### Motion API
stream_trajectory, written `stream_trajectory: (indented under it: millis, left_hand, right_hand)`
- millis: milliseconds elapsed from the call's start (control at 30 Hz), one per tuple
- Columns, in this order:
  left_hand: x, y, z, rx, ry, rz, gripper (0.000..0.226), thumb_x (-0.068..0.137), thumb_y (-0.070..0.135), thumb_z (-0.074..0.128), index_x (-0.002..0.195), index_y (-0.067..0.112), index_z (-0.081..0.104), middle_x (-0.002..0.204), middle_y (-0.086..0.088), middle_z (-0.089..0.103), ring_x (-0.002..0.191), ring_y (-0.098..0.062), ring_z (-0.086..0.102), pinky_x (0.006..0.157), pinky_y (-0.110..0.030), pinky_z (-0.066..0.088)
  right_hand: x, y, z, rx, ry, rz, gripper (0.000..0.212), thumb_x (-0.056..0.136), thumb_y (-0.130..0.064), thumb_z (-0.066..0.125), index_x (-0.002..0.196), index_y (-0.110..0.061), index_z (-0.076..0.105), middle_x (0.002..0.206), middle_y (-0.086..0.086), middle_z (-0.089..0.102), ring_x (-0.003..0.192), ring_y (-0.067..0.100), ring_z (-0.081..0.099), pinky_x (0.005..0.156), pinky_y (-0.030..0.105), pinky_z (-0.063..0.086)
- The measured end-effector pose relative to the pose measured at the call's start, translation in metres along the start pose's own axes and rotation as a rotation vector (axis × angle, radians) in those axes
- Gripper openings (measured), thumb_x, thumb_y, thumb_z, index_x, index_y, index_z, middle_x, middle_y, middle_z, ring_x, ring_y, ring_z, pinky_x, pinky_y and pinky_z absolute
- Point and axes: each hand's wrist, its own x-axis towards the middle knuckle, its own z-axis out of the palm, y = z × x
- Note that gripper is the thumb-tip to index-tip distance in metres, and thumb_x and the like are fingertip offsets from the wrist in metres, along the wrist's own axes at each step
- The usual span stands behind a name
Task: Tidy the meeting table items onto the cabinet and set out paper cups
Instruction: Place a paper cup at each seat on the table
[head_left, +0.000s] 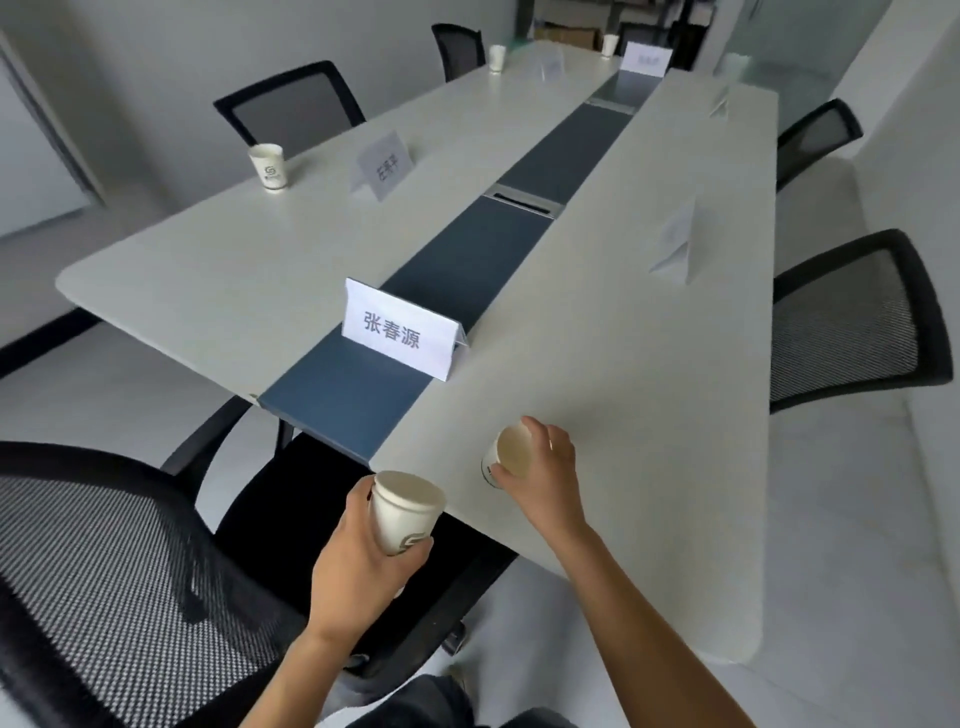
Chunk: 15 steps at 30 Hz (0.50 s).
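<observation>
The right hand (540, 467) grips a paper cup (506, 457) tilted on its side just above the near edge of the table (649, 389), fingers curled over the rim and thumb under the wall, so the pale inside of the cup faces the camera. The left hand (363, 551) wraps around a stack of cups (405, 512), held upright off the table's near edge; the smooth white wall carries a grey printed logo, and what shows on top may be an upturned base rather than a lid.

The table is long, with a matte off-white top, rounded corners and a dark blue strip down its middle. A folded paper name card (397, 327) with printed characters stands on that strip near the near edge. Another cup (268, 166) stands upright by the left edge, with a second tent card (385, 163) just beside it. Two more cups (497, 58) stand towards the far end, blurred. A white folded card (675, 244) sits near the right edge. Black mesh-backed chairs (852, 317) ring the table.
</observation>
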Motion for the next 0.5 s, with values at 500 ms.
stream_trajectory:
  millis: [500]
  left_hand:
    - [0.001, 0.049, 0.050, -0.030, -0.100, 0.193, 0.074, 0.064, 0.025, 0.077, 0.126, 0.033, 0.037, 0.104, 0.010, 0.057, 0.088, -0.018, 0.059, 0.071, -0.030, 0.046]
  right_hand:
    - [-0.023, 0.022, -0.048, 0.049, -0.079, -0.058, 0.075, 0.078, -0.062, 0.043, 0.140, -0.022, 0.029, 0.150, 0.009, 0.020, 0.137, 0.024, 0.021, 0.107, 0.032, 0.032]
